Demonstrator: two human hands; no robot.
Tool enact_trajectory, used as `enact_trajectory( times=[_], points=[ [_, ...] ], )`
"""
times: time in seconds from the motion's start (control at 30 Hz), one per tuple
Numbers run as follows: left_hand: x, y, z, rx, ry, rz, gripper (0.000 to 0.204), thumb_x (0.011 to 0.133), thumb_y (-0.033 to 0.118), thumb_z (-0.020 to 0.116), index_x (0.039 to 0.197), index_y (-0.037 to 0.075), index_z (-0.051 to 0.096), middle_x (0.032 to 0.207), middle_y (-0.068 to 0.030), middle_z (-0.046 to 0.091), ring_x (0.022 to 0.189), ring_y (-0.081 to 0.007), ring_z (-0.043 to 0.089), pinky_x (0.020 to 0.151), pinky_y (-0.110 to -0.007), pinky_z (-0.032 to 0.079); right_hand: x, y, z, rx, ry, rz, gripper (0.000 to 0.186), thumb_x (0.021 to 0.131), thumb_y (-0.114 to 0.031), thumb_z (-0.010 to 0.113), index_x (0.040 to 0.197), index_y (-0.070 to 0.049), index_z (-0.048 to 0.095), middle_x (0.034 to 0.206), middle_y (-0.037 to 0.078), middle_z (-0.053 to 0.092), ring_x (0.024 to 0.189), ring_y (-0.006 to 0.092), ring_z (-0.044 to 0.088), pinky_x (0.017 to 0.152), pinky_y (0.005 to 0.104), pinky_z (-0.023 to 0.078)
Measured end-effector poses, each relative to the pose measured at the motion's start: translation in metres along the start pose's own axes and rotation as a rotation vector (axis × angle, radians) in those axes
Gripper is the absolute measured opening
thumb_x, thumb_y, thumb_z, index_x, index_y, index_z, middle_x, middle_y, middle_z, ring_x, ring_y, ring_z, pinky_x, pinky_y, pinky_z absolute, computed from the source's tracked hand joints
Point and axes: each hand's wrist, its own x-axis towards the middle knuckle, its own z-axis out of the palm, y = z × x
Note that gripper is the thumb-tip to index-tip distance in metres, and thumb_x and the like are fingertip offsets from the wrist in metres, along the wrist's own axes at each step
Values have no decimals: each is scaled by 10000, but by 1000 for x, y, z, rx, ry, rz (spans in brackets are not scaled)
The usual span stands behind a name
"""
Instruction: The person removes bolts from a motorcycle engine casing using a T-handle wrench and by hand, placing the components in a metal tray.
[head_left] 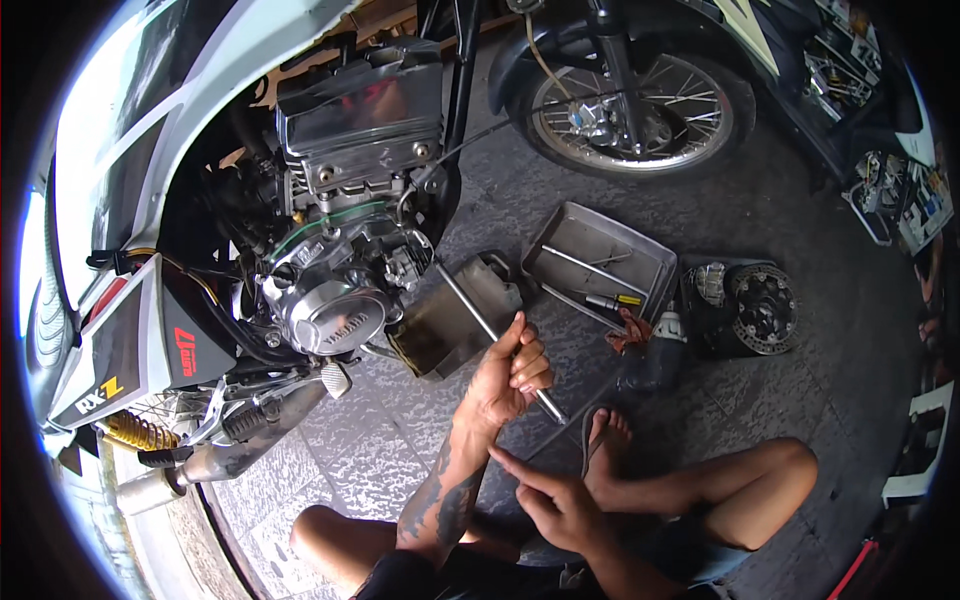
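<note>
My left hand (512, 372) is closed around a long steel bar (465, 300), probably a wrench handle. The bar slants from the side of the motorcycle engine (340, 290) down past my fist to a lower end above the floor. Its upper end meets the engine's right side, where I cannot make out the joint. Close below my left wrist is my right hand (555, 505), holding nothing. Its index finger is stretched out toward that wrist, with the other fingers loosely bent. A round silver engine cover (343, 318) faces me.
Beside the engine lies a dirty oil pan (430, 335). A metal tray (650, 240) with rods and a yellow-handled screwdriver (612, 300) stands farther right. Next to it are a red rag (632, 330), a dark bottle (655, 355) and a brake disc (765, 308). A spoked front wheel (690, 115) stands behind.
</note>
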Motion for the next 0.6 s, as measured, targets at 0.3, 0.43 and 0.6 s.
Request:
enact_trajectory(
  times=[0.3,0.43,0.6],
  points=[
    [-8,3,3,-74,-18,78,336,972,357,401,763,104,471,487,34,266,380,-62,244,385,-205,237,26,-31,-20,90,404,-62,436,846,-50,496,1282,-28,487,588,-52,420,456,32,327,439,165,273],
    [-9,-23,38,343,303,128,306,940,377,474,842,96,543,629,27,458,565,-81,430,536,-225,374,39,-9,-25,-18,613,-144,376,904,-39,477,1280,-26,489,628,-75,432,490,-6,299,427,165,236],
    [-30,-19,25,860,297,-8,273,945,328,493,893,63,531,592,63,342,494,-44,290,422,-203,215,43,-8,-21,9,685,-73,412,906,-61,478,1318,-70,458,624,-35,462,473,39,341,440,207,277]
  ],
)
